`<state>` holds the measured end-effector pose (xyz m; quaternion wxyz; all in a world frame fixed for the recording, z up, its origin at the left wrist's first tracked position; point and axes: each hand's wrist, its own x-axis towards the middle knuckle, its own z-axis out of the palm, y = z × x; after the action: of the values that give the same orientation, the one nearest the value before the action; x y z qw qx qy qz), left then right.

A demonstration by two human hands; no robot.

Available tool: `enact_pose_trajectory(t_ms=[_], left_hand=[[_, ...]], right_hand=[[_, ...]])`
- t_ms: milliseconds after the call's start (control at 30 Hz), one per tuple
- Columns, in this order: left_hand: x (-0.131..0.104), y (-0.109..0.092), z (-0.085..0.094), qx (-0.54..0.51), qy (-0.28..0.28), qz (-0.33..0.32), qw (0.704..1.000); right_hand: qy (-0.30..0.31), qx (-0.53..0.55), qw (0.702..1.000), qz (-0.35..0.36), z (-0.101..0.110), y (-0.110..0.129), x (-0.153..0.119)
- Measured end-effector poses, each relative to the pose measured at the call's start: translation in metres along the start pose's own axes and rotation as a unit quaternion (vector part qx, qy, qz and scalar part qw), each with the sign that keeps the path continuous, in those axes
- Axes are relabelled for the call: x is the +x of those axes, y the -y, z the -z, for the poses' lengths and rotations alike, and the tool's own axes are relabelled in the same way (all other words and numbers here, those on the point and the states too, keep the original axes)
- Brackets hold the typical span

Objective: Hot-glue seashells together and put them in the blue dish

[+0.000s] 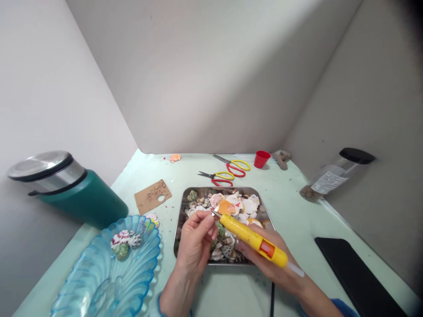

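Note:
In my right hand (264, 246) is a yellow hot glue gun (246, 233), with a clear glue stick (295, 269) poking out of its back end. The gun's metal nozzle points left and reaches the fingertips of my left hand (197, 235). Thumb and forefinger of that hand pinch a small whitish piece (214, 213), too small to name. Both hands are over a metal tray (178, 237) full of shells. Among them are an orange shell (226, 207), white flat ones and spotted snail shells (227, 251). My hands hide part of the tray.
A blue scalloped dish (109, 273) with several shells stands at left, near a green thermos (82, 198). Two pairs of scissors (221, 178), a red cup (261, 159) and a brown card (152, 197) lie beyond. To the right are a clear jar (330, 176) and a black flat object (357, 275).

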<state>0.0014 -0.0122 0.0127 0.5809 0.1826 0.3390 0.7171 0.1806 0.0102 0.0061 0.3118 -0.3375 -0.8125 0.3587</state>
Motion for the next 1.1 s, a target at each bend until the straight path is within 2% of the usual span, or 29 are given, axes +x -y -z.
enact_pose_trajectory(t_ms=[400, 767, 967, 1100], left_hand=[[-0.001, -0.001, 0.000, -0.008, 0.002, 0.001, 1.000], [-0.001, -0.003, 0.000, -0.008, 0.002, 0.016, 1.000], [-0.003, -0.002, 0.000, -0.009, 0.008, 0.017, 1.000], [-0.002, -0.002, -0.001, -0.008, 0.004, 0.017, 1.000]], right_hand=[[-0.006, 0.008, 1.000, -0.001, 0.002, 0.001, 0.002], [-0.031, 0.020, 0.998, -0.042, -0.001, -0.003, -0.001], [-0.050, 0.104, 0.991, -0.071, -0.004, -0.012, -0.003], [-0.057, 0.121, 0.988, -0.084, -0.002, -0.013, -0.004]])
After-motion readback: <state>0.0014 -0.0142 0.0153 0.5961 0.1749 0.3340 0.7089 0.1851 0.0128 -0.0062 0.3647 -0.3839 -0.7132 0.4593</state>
